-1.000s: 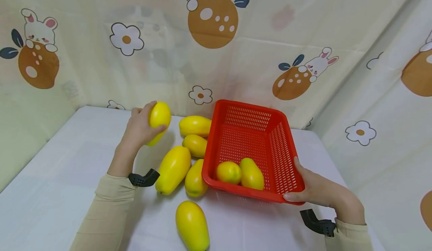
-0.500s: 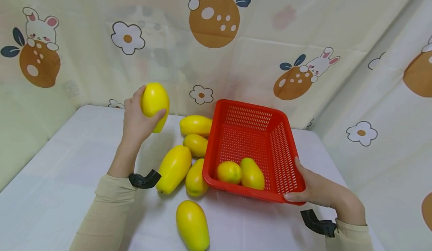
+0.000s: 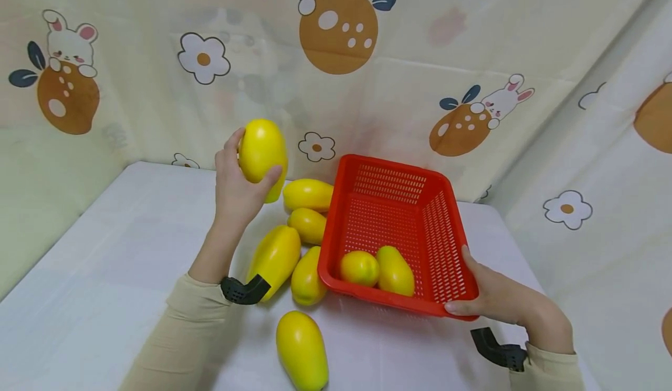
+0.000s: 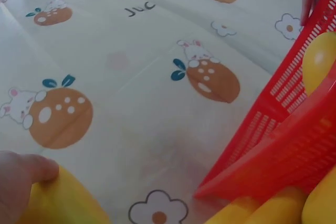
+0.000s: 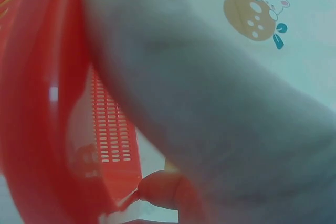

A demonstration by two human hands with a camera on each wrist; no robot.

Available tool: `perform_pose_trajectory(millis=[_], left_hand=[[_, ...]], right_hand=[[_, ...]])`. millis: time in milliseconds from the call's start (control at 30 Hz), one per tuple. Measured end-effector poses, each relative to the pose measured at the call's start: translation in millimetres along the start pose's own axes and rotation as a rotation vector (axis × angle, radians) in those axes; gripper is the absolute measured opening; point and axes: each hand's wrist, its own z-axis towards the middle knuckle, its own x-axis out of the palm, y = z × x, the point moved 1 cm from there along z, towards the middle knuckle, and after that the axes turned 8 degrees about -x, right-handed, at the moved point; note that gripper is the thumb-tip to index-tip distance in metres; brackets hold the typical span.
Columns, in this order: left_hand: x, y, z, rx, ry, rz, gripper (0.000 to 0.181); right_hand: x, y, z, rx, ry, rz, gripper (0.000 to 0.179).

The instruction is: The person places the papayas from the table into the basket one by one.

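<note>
My left hand grips a large yellow papaya, raised above the far side of the table, thumb across its near side. In the left wrist view, only part of that hand and of the papaya shows. My right hand holds the near right corner of a red plastic basket, thumb on the rim. Inside the basket, at its near end, lie two yellow fruits, a rounder one and a longer, greenish-tipped one. The basket slopes toward me.
Left of the basket, several yellow fruits lie on the white table, including a long one and a small one. Another fruit rests nearer the front. A printed curtain hangs behind the table.
My left hand has lifted the papaya upward, then carried it right toward the basket. My right hand and the basket have stayed in place.
</note>
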Motion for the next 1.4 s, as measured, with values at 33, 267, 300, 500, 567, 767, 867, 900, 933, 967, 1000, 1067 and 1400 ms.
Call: perform_pose_trajectory(millis=[33,267,300,500,567,767,867,900,933,967,1000,1067,1400], left_hand=[[2.6,-1.3,-1.9,0.008,0.006,-0.003,0.083],[19.3,-12.7,-17.4,0.066,0.062,0.007,0.084],[21.6,-14.7,-19.8,0.077,0.073,0.007,0.084],[35.1,-24.4,-33.9,0.154,0.127,-0.007,0.081],[39.7,-26.7,-38.4,0.178,0.138,-0.019,0.080],[53.7,-31.0,-52.3,0.234,0.160,-0.053,0.079],[63.3,-30.2,-58.9,0.264,0.163,-0.051,0.079],[66.7,-29.8,-61.5,0.275,0.164,-0.044,0.078],[70.2,-29.6,-64.2,0.287,0.167,-0.037,0.078],[73.7,-29.2,-67.2,0.296,0.175,-0.033,0.078],[77.5,-28.7,-70.3,0.303,0.184,-0.023,0.078],[83.8,-28.8,-76.9,0.307,0.216,-0.004,0.078],[105.8,-23.2,-96.5,0.368,0.315,0.100,0.079]], right_hand=[[0.1,-0.2,0.1,-0.005,-0.001,0.000,0.119],[0.5,-0.2,0.3,-0.005,-0.004,0.002,0.120],[0.5,-0.2,0.3,-0.004,-0.004,0.006,0.120],[0.4,0.0,0.7,0.004,-0.003,0.026,0.121],[0.6,-0.1,0.9,0.007,-0.002,0.031,0.121],[1.0,-1.8,2.1,-0.004,0.002,0.052,0.119],[1.2,-2.5,2.1,0.005,0.004,0.041,0.119],[1.4,-2.7,2.0,0.009,0.004,0.040,0.119],[1.5,-3.0,2.0,0.013,0.004,0.041,0.119],[1.5,-3.2,1.9,0.016,0.002,0.041,0.119],[1.5,-3.3,2.0,0.012,0.002,0.041,0.119],[1.6,-3.7,2.4,0.011,0.001,0.054,0.119],[1.2,-2.7,2.3,0.016,-0.001,0.056,0.119]])
